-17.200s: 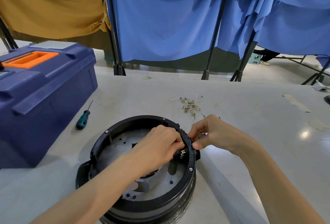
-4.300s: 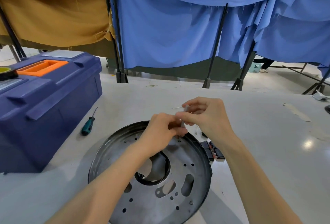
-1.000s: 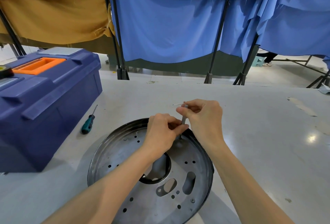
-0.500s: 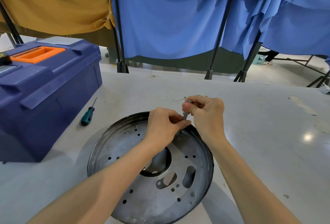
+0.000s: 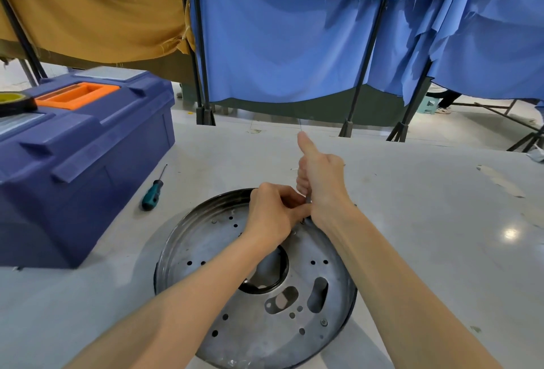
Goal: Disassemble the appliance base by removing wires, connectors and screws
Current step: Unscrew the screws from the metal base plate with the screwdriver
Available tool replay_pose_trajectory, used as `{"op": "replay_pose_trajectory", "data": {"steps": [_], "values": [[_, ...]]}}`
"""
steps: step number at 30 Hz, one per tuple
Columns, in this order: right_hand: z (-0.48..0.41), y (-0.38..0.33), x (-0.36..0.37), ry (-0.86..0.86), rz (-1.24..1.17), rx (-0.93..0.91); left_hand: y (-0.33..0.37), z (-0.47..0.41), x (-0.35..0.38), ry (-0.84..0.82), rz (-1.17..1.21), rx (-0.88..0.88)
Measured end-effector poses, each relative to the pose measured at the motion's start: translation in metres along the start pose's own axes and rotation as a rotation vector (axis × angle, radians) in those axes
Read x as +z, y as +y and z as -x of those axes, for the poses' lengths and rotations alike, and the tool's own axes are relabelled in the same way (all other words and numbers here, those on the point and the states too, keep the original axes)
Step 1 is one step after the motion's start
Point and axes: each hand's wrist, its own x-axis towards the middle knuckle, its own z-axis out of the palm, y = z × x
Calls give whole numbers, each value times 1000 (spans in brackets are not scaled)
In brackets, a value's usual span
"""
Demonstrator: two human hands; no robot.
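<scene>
Metal plate (image 5: 256, 289): round, grey, pierced with small holes, two oblong slots and a large central opening; laid flat on the pale table (image 5: 426, 221), directly beneath both hands and forearms.

Left hand (image 5: 273, 215): closed in a pinch at the plate's far rim, fingertips pressed against the base of the right hand. What is pinched is hidden by the fingers and cannot be told.

Right hand (image 5: 321, 183): set just right of and touching the left hand, curled into a fist with the thumb raised upright. A thin grey rod (image 5: 308, 198) is gripped inside the fist, its lower end seen between the two hands, pointing down at the plate's far rim. Its tip is covered.

Thin wire (image 5: 299, 126): seen rising past the raised thumb; its attachment cannot be made out.

Screwdriver (image 5: 153, 192): teal handle, dark shaft, lying loose on the table well to the left of the left hand, apart from the plate.

Toolbox (image 5: 85, 156): dark blue with an orange handle recess, lid shut, placed further left beyond the screwdriver. A roll of tape (image 5: 14, 102) is rested on its lid.

Blue and mustard cloths are hung on dark stands beyond the hands.
</scene>
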Motion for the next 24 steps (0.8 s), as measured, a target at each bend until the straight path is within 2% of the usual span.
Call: {"op": "replay_pose_trajectory", "data": {"steps": [3,6,12,17,21,24], "values": [[-1,7,7,30,48,-86,-1,1,-2,-21,15,-3],[-4,8,5,-47,45,-129,-4,-2,-3,-49,67,-35],[-13,10,-10,-258,-70,-80,-9,-4,-4,-134,253,-89],[-18,10,-18,-421,-78,-53,-12,-8,-3,-127,242,-94],[-20,13,-23,-480,-118,-52,-12,-7,0,-84,257,-104],[-16,14,-33,-455,-205,-38,-11,-8,1,-62,266,-98]]}}
